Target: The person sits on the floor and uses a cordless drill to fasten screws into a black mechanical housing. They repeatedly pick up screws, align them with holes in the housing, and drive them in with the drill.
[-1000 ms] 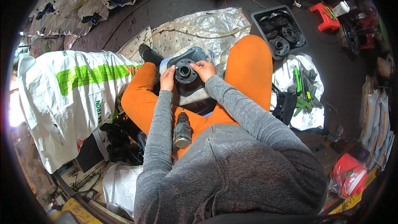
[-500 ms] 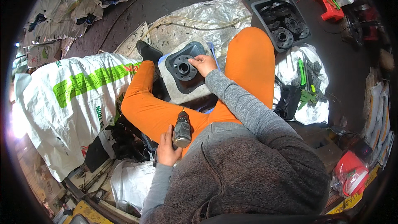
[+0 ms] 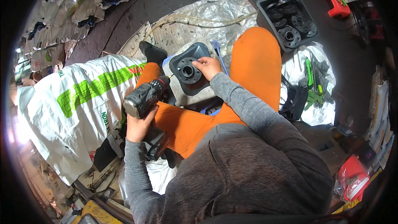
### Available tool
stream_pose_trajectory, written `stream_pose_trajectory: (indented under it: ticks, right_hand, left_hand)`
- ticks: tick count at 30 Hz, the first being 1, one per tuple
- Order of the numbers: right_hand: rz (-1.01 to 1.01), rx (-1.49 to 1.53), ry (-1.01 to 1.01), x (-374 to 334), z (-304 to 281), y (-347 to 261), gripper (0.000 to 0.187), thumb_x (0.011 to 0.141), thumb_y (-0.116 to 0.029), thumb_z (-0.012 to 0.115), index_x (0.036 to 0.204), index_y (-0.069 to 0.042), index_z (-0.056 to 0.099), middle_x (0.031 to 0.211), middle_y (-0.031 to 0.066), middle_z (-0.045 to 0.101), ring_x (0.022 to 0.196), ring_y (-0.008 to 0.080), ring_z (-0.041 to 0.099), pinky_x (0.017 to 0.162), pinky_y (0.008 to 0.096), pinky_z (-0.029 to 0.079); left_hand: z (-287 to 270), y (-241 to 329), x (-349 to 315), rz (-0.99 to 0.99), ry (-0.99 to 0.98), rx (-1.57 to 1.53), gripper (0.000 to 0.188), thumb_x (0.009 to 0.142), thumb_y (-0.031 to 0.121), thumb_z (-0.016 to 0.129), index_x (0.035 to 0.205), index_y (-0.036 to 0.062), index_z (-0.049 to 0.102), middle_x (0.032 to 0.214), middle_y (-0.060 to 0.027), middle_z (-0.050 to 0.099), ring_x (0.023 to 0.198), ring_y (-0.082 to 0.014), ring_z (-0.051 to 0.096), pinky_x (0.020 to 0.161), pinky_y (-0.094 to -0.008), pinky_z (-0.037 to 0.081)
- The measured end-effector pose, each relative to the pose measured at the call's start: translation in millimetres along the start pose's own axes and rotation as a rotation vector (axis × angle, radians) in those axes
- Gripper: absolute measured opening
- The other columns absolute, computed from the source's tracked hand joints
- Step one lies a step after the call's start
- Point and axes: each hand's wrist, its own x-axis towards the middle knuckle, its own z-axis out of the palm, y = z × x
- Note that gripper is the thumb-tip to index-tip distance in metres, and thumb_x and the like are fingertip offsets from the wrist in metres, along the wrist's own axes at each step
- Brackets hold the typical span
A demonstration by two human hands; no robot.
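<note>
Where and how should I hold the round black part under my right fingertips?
Probably by the rim of the round black part, from the right, where your right hand touches it. Its raised centre ring faces up, leaving the rim reachable; the drill in your left hand points in from the left, crowding that side.

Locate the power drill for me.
In the head view, the power drill is left of centre, gripped in the left hand, its bit pointing toward the round black part that the right hand touches.

Dark drill (image 3: 144, 96) near round, holed black flange (image 3: 183, 74)
</note>
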Motion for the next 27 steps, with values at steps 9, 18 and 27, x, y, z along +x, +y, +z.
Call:
stream_pose_trajectory:
  ticks: [9, 18, 27]
  right_hand:
    - [0.025, -0.021, 0.022, -4, -2, -4, 0.041, 0.077, -0.037, 0.075, 0.095, 0.0, 0.07, 0.074, 0.0077, 0.066, 0.067, 0.0146, 0.06, 0.065, 0.0293, 0.048]
    - [0.108, -0.029, -0.045, -6, -7, -14, 0.041, 0.078, -0.038, 0.073, 0.1, -0.003, 0.069, 0.085, 0.012, 0.07, 0.078, 0.0219, 0.066, 0.073, 0.0334, 0.051]
    - [0.057, 0.02, 0.011, -5, 0, -6, 0.041, 0.078, -0.035, 0.076, 0.095, 0.001, 0.069, 0.072, 0.0056, 0.064, 0.064, 0.0135, 0.058, 0.062, 0.0292, 0.047]
  left_hand:
    - [9, 14, 32, -0.016, -0.071, -0.024, 0.026, 0.081, 0.007, 0.068, 0.105, -0.0008, 0.061, 0.071, -0.0036, 0.063, 0.048, -0.0094, 0.055, 0.043, -0.0262, 0.043]
    - [13, 6, 39, -0.027, -0.073, -0.053, 0.027, 0.081, 0.006, 0.069, 0.106, 0.0, 0.061, 0.068, -0.0026, 0.061, 0.048, -0.0092, 0.054, 0.043, -0.0256, 0.042]
    - [12, 15, 44, -0.05, -0.116, 0.035, 0.027, 0.082, 0.01, 0.069, 0.106, 0.0018, 0.061, 0.068, -0.0015, 0.06, 0.047, -0.0087, 0.053, 0.042, -0.0252, 0.042]
